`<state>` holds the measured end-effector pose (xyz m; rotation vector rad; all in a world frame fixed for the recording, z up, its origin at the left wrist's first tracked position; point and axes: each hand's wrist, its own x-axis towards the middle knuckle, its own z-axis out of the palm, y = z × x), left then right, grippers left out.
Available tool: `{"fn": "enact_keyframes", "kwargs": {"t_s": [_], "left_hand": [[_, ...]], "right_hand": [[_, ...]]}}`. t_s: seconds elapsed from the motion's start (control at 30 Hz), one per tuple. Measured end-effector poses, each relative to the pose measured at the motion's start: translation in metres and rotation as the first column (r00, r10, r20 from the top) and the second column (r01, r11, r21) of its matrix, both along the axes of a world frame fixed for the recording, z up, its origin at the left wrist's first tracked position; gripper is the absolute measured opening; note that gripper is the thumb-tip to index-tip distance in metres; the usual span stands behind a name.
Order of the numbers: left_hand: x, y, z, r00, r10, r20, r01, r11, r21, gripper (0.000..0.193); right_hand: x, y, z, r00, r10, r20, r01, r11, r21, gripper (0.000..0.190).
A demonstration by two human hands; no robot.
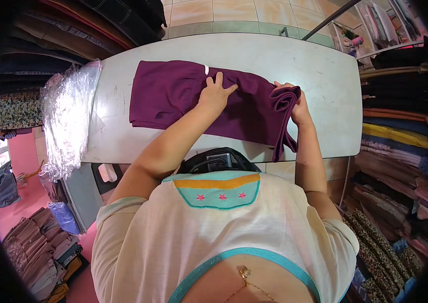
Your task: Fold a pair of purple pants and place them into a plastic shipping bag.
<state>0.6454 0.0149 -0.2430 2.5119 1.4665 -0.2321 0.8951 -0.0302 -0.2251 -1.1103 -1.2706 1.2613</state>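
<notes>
A dark purple cloth garment lies folded into a long strip across the white table. A small white tag shows at its far edge. My left hand rests on the middle of the cloth, fingers spread and pressing down. At the right end, my right hand grips the garment's edge, which is lifted and curls into loose folds. Part of that hand is hidden behind the raised cloth.
Clear plastic bags lie over the table's left end. Stacked folded clothes line the right side. More garments are piled at the upper left. Below left, clothing bundles sit by the pink floor.
</notes>
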Motion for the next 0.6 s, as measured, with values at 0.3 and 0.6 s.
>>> {"fn": "enact_keyframes", "kwargs": {"t_s": [0.3, 0.6], "left_hand": [[-0.125, 0.044, 0.057, 0.381, 0.434, 0.816, -0.115, 0.898, -0.424, 0.076], [-0.277, 0.038, 0.137, -0.256, 0.63, 0.733, -0.029, 0.753, -0.657, 0.081]], "right_hand": [[-0.041, 0.019, 0.049, 0.941, 0.312, 0.133, -0.327, 0.939, 0.109, 0.028], [-0.216, 0.114, 0.058, 0.909, 0.295, 0.296, -0.378, 0.881, 0.285, 0.03]]}}
